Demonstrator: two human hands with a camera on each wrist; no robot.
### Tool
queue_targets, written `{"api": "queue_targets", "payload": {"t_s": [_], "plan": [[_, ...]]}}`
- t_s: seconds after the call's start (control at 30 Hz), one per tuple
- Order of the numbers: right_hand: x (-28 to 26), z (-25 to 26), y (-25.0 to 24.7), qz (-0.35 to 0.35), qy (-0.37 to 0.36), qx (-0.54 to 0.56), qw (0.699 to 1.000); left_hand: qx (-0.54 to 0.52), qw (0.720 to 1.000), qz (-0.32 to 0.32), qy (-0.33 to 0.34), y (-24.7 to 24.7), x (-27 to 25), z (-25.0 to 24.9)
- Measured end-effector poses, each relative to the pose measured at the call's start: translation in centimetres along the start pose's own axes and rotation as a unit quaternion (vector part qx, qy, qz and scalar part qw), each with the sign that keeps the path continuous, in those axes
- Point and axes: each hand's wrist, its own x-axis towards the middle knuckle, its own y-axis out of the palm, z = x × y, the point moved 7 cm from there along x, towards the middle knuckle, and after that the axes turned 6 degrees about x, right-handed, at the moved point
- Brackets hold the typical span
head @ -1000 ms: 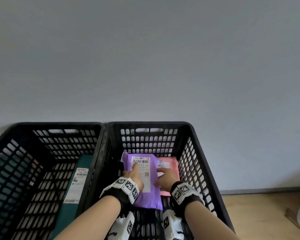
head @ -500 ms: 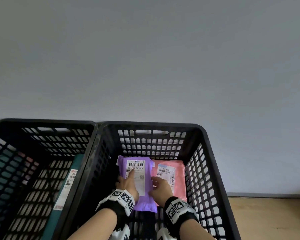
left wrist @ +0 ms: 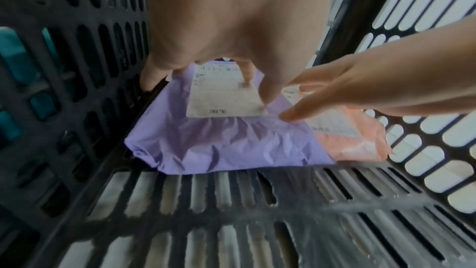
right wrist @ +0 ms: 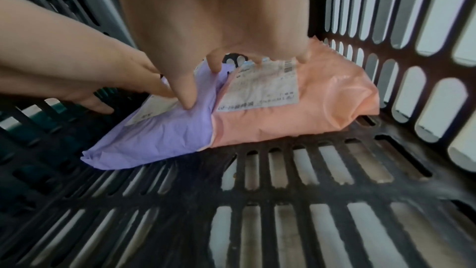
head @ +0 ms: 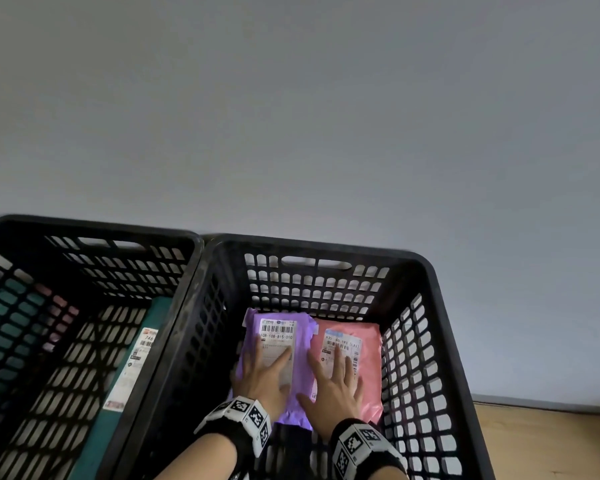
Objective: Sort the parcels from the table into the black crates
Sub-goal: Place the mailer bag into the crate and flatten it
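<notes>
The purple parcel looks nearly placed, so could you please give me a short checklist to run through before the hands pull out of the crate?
1. Purple parcel lying flat on the floor of the right crate: ok.
2. Pink parcel beside it in the same crate: ok; in the right wrist view their edges meet, though which overlaps cannot be told.
3. Left hand flat on the purple parcel, fingers straight, gripping nothing: ok.
4. Right hand spread across both parcels, pinching nothing: ok.
5. Labels facing up: ok.
6. Parcels left on the table: cannot tell, the table is out of view.
</notes>
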Motion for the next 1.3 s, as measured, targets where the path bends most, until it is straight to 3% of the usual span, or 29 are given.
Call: {"api": "queue_targets", "payload": {"t_s": [0.13,0.47,0.67,0.9,1.3], "plan": [[0.6,-0.9,1.3,0.026,0.010,-0.014,1.000,0.024,0.997,0.046,0.053,1.2,-0.4,-0.6],[0.9,-1.2,1.7,0.066,0.012,-0.006,0.998,0.073,0.993,0.088,0.022,2.3,0.8,-0.1],[0.8,-0.6,0.7,0.070,0.019,0.004,0.997,0.028,0.993,0.110,0.030,1.7,0.6,-0.2],[-0.5,1.2,-2.5,0.022,-0.004,0.034,0.999,-0.023,0.998,0.050,0.035,-3.1,-1.4,-1.8],[-3.1,9.3,-10.3,-0.024,-0.140,0.075,0.987,-0.148,0.982,-0.112,0.030,-17.0,-8.6,-3.2]]}}
